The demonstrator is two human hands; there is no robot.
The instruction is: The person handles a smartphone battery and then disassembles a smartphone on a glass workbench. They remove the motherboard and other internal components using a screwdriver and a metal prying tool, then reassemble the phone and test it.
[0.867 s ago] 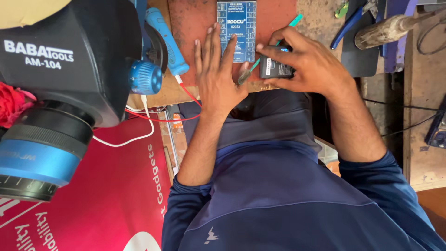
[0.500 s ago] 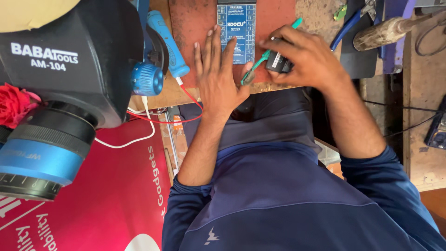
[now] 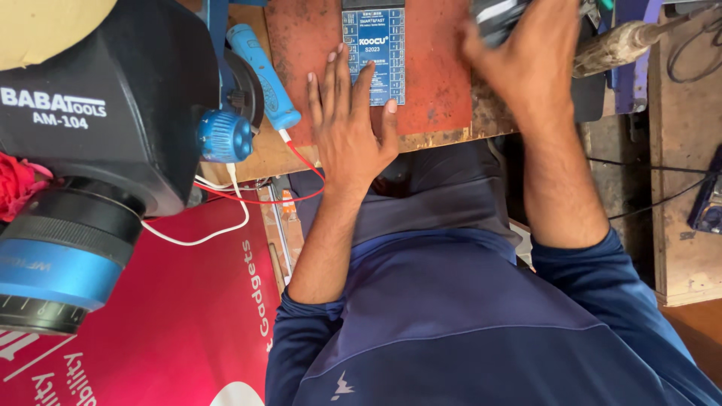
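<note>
My left hand (image 3: 347,128) lies flat, fingers spread, on a worn red work mat (image 3: 440,75). Its fingertips and thumb touch the lower edge of a blue rectangular circuit board (image 3: 374,41). My right hand (image 3: 530,68) is blurred at the top right of the mat. It is closed around a small dark device (image 3: 492,13), which is partly cut off by the frame's top edge. Both forearms reach up from my blue-shirted body at the bottom.
A black microscope head (image 3: 98,113) with a blue lens ring (image 3: 53,271) fills the left. A blue-handled tool (image 3: 263,75) with red wire (image 3: 301,162) lies left of the mat. A wooden tool handle (image 3: 624,41) lies at the right, and a red banner (image 3: 150,323) below.
My right hand has lifted the small dark device away from beside the blue board, up and to the right. My left hand stays flat on the mat.
</note>
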